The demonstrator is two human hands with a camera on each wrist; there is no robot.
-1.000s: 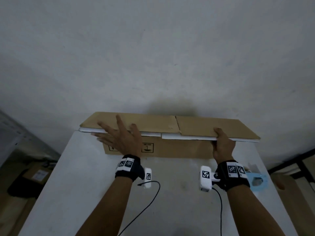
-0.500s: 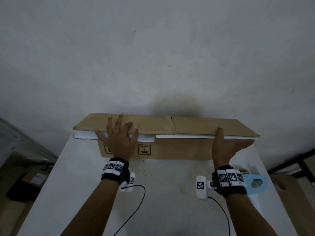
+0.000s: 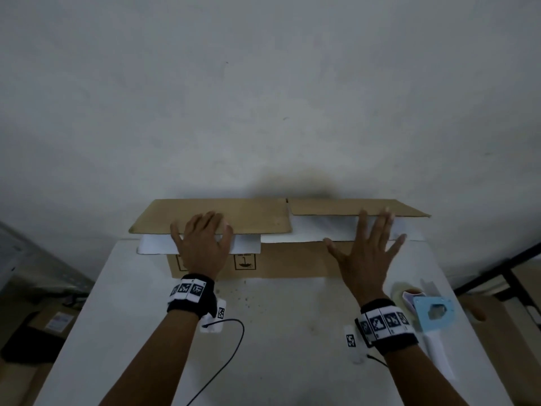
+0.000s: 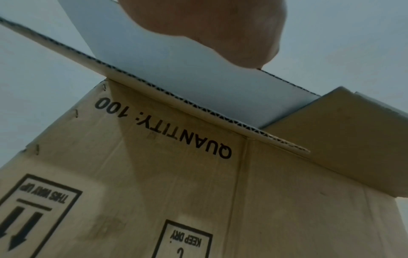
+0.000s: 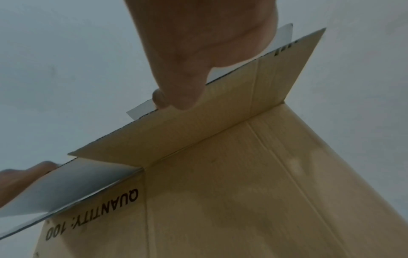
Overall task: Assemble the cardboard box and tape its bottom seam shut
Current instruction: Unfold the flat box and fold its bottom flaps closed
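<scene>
A brown cardboard box [image 3: 292,262] stands on the white table [image 3: 278,347] against the wall, its print upside down. Its top flaps are spread: a brown flap [image 3: 254,218] on the left and a white-faced flap [image 3: 322,230] on the right. My left hand [image 3: 202,241] rests on the left flaps, fingers slightly bent over the brown one. My right hand [image 3: 366,253] lies flat with spread fingers on the white flap. The left wrist view shows the box wall [image 4: 176,192] under a white flap; the right wrist view shows my thumb [image 5: 176,87] at a flap edge.
A light blue tape dispenser [image 3: 436,312] with a tape roll [image 3: 404,291] lies at the table's right edge, beside my right wrist. A black cable [image 3: 231,347] trails over the table. The wall is right behind the box. Boxes sit on the floor at the left.
My right hand let go of the flap's edge and now lies spread on its white face. The near flaps have folded out, showing more white. My left hand stayed on the left flaps.
</scene>
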